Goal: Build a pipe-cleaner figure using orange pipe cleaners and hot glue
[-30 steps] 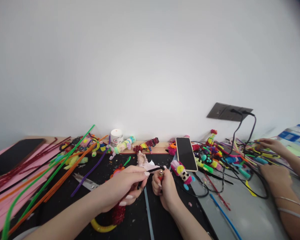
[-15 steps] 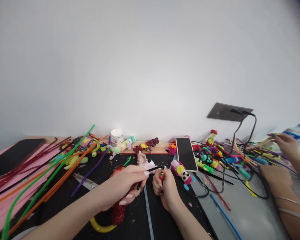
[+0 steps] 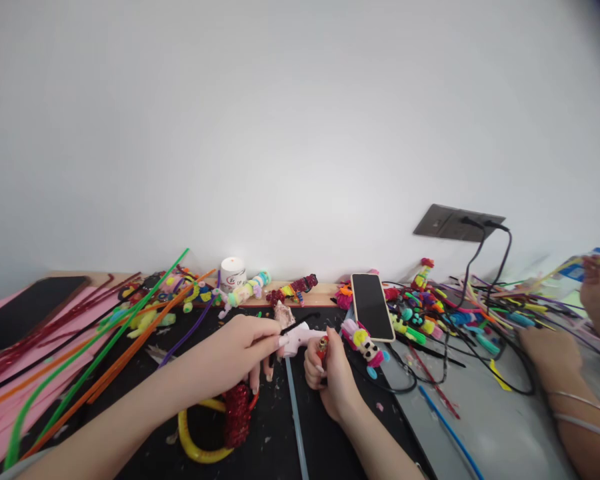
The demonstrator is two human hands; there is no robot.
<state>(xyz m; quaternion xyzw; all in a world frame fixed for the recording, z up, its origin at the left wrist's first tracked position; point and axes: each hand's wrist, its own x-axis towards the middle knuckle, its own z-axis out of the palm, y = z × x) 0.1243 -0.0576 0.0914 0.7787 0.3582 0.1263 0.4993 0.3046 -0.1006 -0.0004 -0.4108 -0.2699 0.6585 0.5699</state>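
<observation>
My left hand (image 3: 253, 350) pinches a black pipe cleaner (image 3: 301, 323) whose free end points up to the right. In my right hand (image 3: 333, 367) is a small red lighter with a metal top (image 3: 323, 345), the thumb beside it. A white glue gun (image 3: 294, 341) lies between and behind the hands, its clear glue stick (image 3: 296, 420) stretching toward me. Under my left fingers is a fuzzy dark-red piece (image 3: 237, 417) beside a yellow loop (image 3: 200, 455); I cannot tell whether those fingers touch it.
Loose pipe cleaners (image 3: 105, 353) spread at left over pink sheets, near scissors (image 3: 156, 355). A phone (image 3: 373, 307) and a pipe-cleaner figure (image 3: 364, 343) stand right of my hands. Cords run from a wall socket (image 3: 457, 223). Another person's hands (image 3: 553, 353) are at far right.
My left hand has shifted left, drawing the black pipe cleaner's tip away from the lighter. The dark-red piece shows more. My right hand stays put; the other person's raised hand moved right.
</observation>
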